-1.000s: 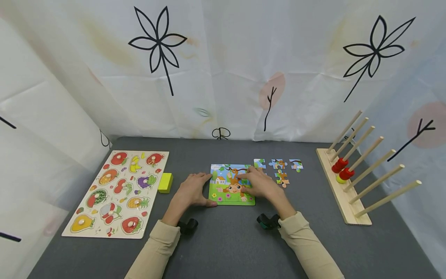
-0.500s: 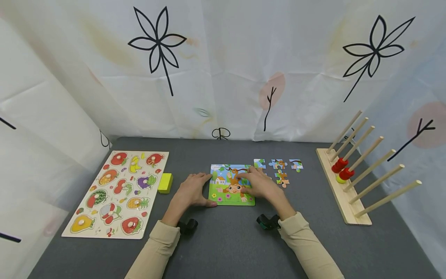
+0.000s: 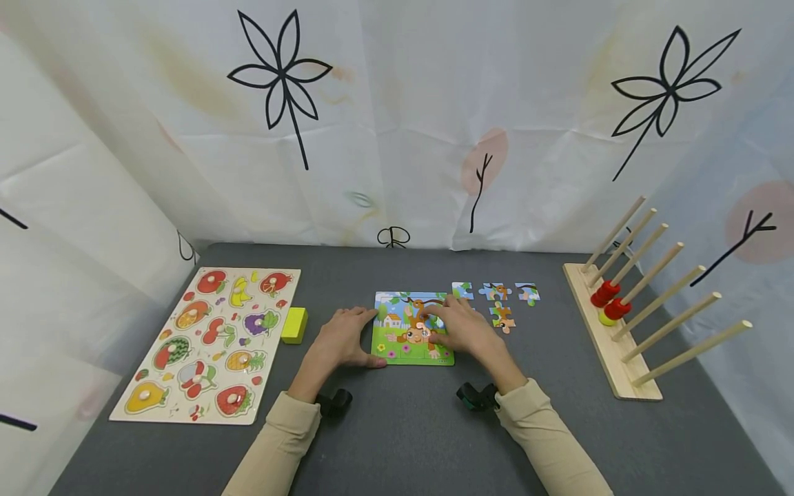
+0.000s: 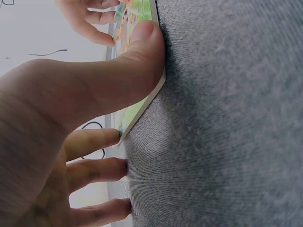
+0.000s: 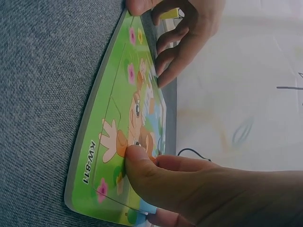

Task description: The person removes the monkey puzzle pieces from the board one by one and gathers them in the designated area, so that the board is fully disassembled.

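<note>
A jigsaw board with a monkey picture lies flat on the table between my hands. My left hand steadies its left side, with the thumb on the near corner and the index fingertip at the left edge. The other left fingers spread over the table. My right hand reaches over the board's right side. Its thumb and index finger pinch a jigsaw piece by the monkey's head, mostly hidden by the fingers. Several loose jigsaw pieces lie beyond the right hand, one partly covered.
A fruit peg puzzle lies at the left, with a yellow block by its right edge. At the right stands a wooden rack with upright pegs, some bearing red and yellow beads. A white printed cloth hangs behind the table.
Both hands and the board keep almost the same places. The picture between the right thumb and index finger looks slightly shifted.
</note>
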{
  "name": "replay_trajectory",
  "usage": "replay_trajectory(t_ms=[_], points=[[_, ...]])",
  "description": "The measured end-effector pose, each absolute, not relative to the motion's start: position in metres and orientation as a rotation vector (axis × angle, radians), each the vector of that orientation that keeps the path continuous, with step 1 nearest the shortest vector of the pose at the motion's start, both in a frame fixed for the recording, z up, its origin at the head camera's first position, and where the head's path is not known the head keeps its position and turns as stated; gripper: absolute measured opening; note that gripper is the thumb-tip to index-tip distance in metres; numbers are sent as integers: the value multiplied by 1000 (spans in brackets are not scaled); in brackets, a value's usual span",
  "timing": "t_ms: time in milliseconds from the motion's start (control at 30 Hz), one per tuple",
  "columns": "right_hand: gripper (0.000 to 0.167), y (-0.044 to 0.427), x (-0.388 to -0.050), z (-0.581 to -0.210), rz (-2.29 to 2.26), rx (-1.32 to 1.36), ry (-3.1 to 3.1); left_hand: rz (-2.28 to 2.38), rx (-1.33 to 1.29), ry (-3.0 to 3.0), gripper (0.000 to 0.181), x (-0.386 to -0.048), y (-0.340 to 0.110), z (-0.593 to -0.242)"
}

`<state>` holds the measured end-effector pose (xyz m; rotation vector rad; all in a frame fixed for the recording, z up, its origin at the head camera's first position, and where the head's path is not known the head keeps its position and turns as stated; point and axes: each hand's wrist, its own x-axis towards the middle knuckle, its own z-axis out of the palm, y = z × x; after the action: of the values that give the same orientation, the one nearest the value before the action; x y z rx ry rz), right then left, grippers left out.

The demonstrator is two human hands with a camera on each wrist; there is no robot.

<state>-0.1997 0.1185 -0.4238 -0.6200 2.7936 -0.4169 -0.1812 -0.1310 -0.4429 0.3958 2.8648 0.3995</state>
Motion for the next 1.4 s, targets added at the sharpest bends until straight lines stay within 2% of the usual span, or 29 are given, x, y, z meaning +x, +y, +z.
replay_trajectory(t_ms=[567,1400], points=[[45,120,-198,-421,-467,-653,2803,420,403,2861,100,-182,-131,-443],[56,121,-198,-418,-515,-626,2745,423,390,2852,101,-182,-131,-444]])
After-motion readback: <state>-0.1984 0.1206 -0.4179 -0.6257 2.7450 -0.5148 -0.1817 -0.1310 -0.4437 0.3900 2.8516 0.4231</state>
